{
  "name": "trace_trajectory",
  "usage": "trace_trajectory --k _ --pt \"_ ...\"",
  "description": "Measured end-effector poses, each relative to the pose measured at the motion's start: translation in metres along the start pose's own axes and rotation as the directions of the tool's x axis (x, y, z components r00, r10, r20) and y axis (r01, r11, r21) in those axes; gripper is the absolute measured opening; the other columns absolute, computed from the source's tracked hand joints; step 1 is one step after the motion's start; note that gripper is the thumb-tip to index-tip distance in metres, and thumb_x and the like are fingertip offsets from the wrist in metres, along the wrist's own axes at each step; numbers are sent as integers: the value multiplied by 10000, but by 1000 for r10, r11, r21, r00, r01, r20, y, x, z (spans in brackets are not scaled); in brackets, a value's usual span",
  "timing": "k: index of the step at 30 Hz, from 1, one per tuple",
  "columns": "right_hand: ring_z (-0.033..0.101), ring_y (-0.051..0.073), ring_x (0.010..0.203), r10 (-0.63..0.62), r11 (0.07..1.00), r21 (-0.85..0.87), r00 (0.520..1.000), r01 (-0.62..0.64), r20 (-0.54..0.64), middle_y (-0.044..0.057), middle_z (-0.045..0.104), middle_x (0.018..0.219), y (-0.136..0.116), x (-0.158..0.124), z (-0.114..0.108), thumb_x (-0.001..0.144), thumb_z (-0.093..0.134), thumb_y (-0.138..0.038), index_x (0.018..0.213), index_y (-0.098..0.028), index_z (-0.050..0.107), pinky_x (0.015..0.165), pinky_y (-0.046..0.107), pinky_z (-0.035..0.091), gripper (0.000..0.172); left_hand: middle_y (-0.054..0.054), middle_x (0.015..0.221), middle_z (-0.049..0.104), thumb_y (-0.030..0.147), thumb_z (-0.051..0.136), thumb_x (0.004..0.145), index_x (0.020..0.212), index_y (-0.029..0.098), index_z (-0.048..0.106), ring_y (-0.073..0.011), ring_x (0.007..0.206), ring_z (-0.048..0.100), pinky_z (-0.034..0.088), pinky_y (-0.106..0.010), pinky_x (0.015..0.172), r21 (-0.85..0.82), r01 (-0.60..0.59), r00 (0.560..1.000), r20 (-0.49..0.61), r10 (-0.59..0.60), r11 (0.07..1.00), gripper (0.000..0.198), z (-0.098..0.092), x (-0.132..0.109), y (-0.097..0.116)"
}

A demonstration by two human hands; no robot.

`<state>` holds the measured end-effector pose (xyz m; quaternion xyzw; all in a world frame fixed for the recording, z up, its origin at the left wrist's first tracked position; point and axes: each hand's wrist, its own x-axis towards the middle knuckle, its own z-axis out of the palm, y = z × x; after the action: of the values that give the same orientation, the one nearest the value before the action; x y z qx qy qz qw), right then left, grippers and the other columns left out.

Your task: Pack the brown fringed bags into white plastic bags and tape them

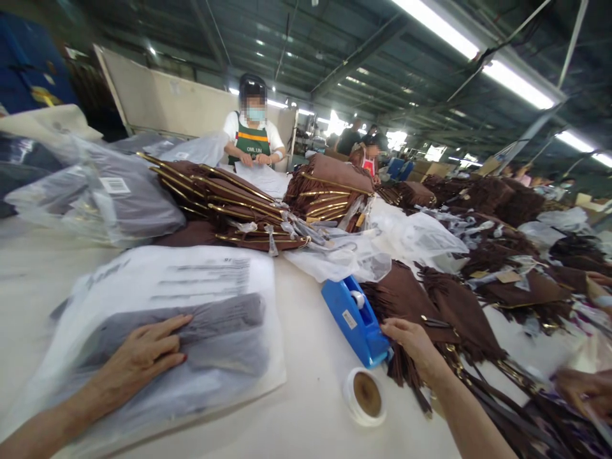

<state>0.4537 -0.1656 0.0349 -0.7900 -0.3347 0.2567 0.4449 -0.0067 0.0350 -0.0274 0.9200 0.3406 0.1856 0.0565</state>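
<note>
My left hand [141, 357] lies flat, fingers stretched, on a clear plastic bag [182, 299] that holds a folded grey garment [215, 331]. My right hand [414, 344] reaches to the front end of a blue tape dispenser [354, 319], fingers curled at its cutter edge; whether they pinch tape is hidden. A roll of clear tape [366, 395] lies on the white table [306, 408] just in front of the dispenser. Brown fringed bags [444, 306] lie right beside my right hand.
Stacks of brown fringed bags with gold trim [229, 204] and loose plastic bags [344, 255] fill the table's middle. Bagged grey garments [105, 197] are piled at the left. A person in a green apron [253, 140] works at the far side; other people stand further back.
</note>
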Motion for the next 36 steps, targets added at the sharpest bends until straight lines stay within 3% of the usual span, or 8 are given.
trace_trajectory --k 3,6,11,15,21,27,32,36 --pt "509 146 560 47 993 110 998 -51 44 20 597 586 4 -1 0 553 656 -473 631 -150 637 570 286 402 333 43 1248 571 405 418 834 572 240 546 -176 1085 541 391 -318 878 -16 22 1000 -12 -22 1000 335 -1 0 3" --pt "507 143 582 67 982 179 998 -65 -7 15 598 608 5 -7 5 560 651 -500 649 -156 626 593 286 402 356 35 1257 564 394 426 835 563 234 545 -184 1088 544 396 -313 883 -10 24 1000 11 -24 1000 337 0 0 0" --pt "428 116 544 85 978 196 994 -70 -70 -24 525 527 -3 -32 34 552 640 -487 562 -171 589 554 264 335 320 65 1290 529 400 449 833 592 237 556 -166 1097 535 401 -305 892 31 -1 996 85 -1 1000 310 -1 0 -6" --pt "404 113 565 106 970 226 991 -85 -84 -31 506 521 -12 -44 55 535 622 -483 525 -172 572 575 265 318 314 10 1273 550 396 416 842 573 212 538 -176 1083 545 400 -302 890 41 9 997 71 -12 999 348 -1 0 -4" --pt "426 129 577 162 946 295 985 -136 -66 -8 546 559 -16 -45 56 496 629 -501 575 -162 614 571 275 330 349 12 1266 556 400 422 836 564 213 514 -193 1068 556 400 -300 886 -5 20 998 52 -20 1000 343 -1 1 -2" --pt "475 156 613 120 949 306 987 -81 -110 24 575 635 -20 -46 58 480 637 -498 528 -184 601 621 304 391 320 2 1249 572 398 430 834 564 212 505 -177 1045 563 396 -288 883 -27 30 999 40 -29 999 336 -5 1 3" --pt "511 251 1012 23 975 221 981 21 -192 105 569 1066 -11 -80 46 584 616 -574 557 -192 626 872 346 387 383 7 1233 584 407 425 831 565 216 521 -193 1056 557 396 -317 882 -26 54 998 26 -53 998 341 -8 1 8" --pt "570 246 974 -72 997 -35 975 66 -212 126 590 1055 24 -98 40 706 550 -586 627 -203 660 765 329 462 406 6 1256 565 406 426 829 560 213 523 -191 1096 535 387 -324 895 -36 37 999 14 -37 999 345 -4 0 5"
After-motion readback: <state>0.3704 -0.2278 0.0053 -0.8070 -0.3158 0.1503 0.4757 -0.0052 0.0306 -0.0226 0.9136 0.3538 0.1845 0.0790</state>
